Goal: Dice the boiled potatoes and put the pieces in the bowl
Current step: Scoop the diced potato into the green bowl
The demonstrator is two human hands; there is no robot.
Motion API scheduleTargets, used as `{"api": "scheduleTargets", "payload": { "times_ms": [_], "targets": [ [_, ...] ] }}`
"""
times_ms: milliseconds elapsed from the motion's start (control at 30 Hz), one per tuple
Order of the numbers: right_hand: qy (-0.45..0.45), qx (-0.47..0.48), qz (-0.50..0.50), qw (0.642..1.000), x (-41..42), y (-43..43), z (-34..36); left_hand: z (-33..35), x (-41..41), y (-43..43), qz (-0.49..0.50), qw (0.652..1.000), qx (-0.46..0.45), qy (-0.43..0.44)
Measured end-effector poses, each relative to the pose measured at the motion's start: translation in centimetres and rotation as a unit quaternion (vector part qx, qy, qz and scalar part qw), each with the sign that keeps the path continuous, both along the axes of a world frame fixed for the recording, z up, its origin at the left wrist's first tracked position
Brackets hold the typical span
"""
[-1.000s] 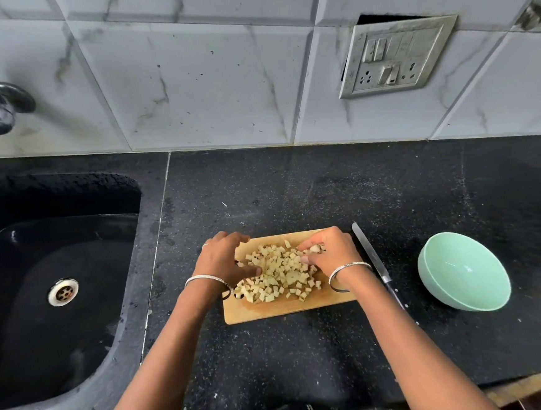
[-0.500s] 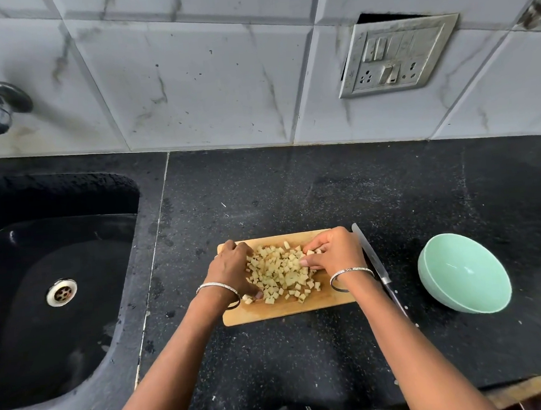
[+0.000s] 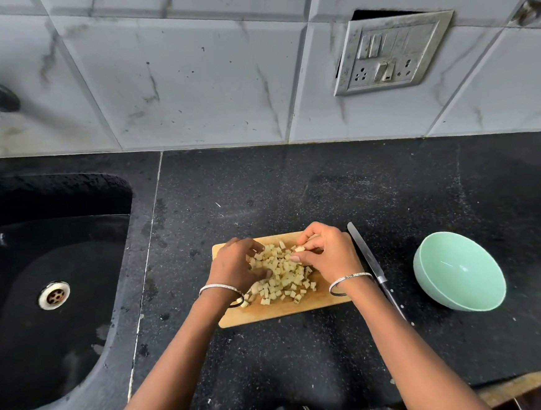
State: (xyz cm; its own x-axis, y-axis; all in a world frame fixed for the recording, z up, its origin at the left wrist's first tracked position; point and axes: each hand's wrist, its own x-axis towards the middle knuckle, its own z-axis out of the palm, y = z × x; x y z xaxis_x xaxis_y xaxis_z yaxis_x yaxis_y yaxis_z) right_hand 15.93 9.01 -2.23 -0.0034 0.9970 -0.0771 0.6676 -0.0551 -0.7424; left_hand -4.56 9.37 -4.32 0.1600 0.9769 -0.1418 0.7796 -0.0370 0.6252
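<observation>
Hand L (image 3: 235, 266): fingers curled into left side of potato pieces (image 3: 279, 277), cupping them.
Hand R (image 3: 329, 255): curled at heap's right side, pinching one cube at fingertips.
Pieces: heaped on board (image 3: 287, 312), mid desk (image 3: 294, 190).
Bowl (image 3: 463, 286): empty, well apart to R.
Knife (image 3: 369, 260): lies betw. board & bowl.
Risk (judged): soft cubes mash if squeezed; loose ones may drop on desk during carry over knife.
</observation>
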Motion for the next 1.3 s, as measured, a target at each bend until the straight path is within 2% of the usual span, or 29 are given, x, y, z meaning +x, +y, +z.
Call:
{"api": "scheduleTargets", "payload": {
  "times_ms": [133, 333, 400, 500, 633, 767, 833, 967, 1067, 1167, 1300],
  "targets": [
    [0.0, 0.051, 0.004, 0.999, -0.7, -0.6, 0.1, 0.8, 0.6, -0.2, 0.019, 0.995, 0.07, -0.066],
    [0.143, 0.053, 0.016, 0.988, -1.3, -1.5, -0.2, 0.7, 1.7, -0.4, 0.031, 0.964, -0.025, -0.263],
    [0.183, 0.03, 0.013, 0.983, -1.3, -1.7, -0.3, 0.4, 1.7, -0.5, 0.057, 0.953, -0.046, -0.295],
    [0.216, -0.015, -0.001, 0.976, -1.3, -2.0, -0.4, 0.2, 1.8, -0.7, 0.072, 0.952, -0.051, -0.294],
    [0.194, -0.052, -0.038, 0.979, -1.0, -1.8, -0.3, 0.0, 1.8, -0.8, 0.062, 0.971, -0.023, -0.229],
    [0.034, -0.041, -0.062, 0.997, 0.0, -1.4, -0.6, 0.6, 0.6, -0.6, 0.057, 0.994, 0.052, -0.08],
    [-0.021, -0.02, -0.073, 0.997, 0.7, -1.2, -0.5, 0.8, -0.3, -0.4, 0.067, 0.995, 0.06, -0.04],
    [-0.137, -0.037, -0.047, 0.989, 2.5, -0.4, -0.5, 1.0, -1.5, -0.1, 0.057, 0.997, 0.028, -0.036],
    [-0.204, -0.15, 0.011, 0.967, 2.8, -0.2, -0.4, 1.3, -1.8, 0.0, 0.028, 0.999, -0.04, 0.006],
    [-0.239, -0.228, 0.047, 0.943, 2.1, 0.2, 0.4, 1.1, -1.7, -0.5, -0.03, 0.987, -0.125, 0.098],
    [-0.238, -0.231, 0.091, 0.939, 0.4, 0.6, -0.1, 0.4, -0.6, -0.7, -0.05, 0.98, -0.112, 0.156]
  ]
}}
